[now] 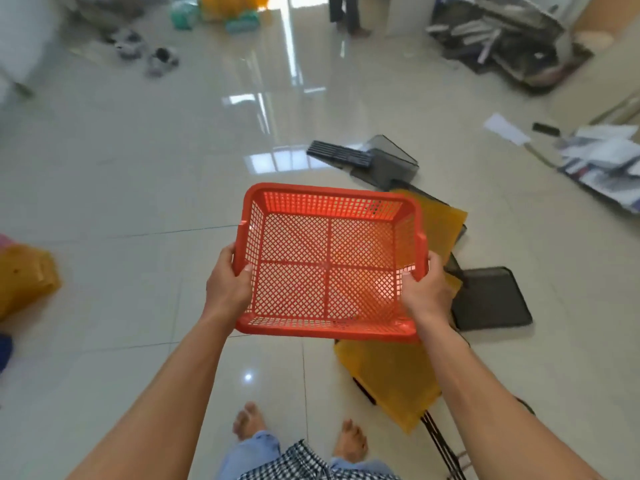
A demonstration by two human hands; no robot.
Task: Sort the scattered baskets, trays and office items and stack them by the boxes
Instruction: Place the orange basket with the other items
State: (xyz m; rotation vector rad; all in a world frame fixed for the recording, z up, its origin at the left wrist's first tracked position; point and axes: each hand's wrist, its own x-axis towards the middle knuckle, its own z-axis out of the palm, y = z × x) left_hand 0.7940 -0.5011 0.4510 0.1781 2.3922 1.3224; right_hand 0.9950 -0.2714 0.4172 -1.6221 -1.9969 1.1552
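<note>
no legible text, labels or numbers anywhere; papers (604, 157) on the floor too blurred to read

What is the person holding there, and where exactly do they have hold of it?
An empty orange mesh basket, held off the floor with both hands: the left hand grips its left rim and the right hand its right rim, thumbs hooked inside.

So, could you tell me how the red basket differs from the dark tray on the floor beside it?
The red basket is open mesh; the dark tray looks solid. The basket has deep walls; the tray is shallow. The basket is held up in the left hand and right hand; the tray lies on the floor. Both are rectangular and empty.
</note>
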